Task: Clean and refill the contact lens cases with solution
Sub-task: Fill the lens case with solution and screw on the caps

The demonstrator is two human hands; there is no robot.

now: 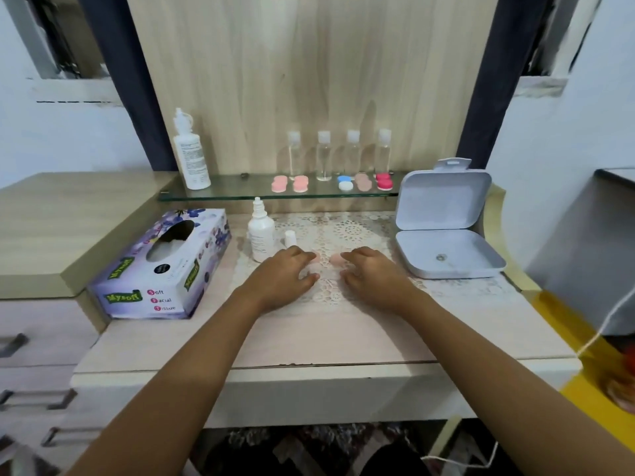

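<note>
On the lace mat (347,231) lies a pale pink contact lens case (334,259), mostly covered by my fingers. My left hand (287,274) curls its fingers over the left end and my right hand (372,274) curls over the right end. A small white solution bottle (261,231) stands uncapped just behind my left hand, with its white cap (290,238) beside it. Several more lens cases sit on the glass shelf (223,190): two pink ones (279,183), a blue-and-white one (345,183), a pale one (362,182) and a red one (384,181).
A large white bottle (190,152) and several clear small bottles (323,156) stand on the shelf. A purple tissue box (165,266) lies to the left, and an open grey box (443,235) to the right. A white cord (604,328) hangs at the right edge.
</note>
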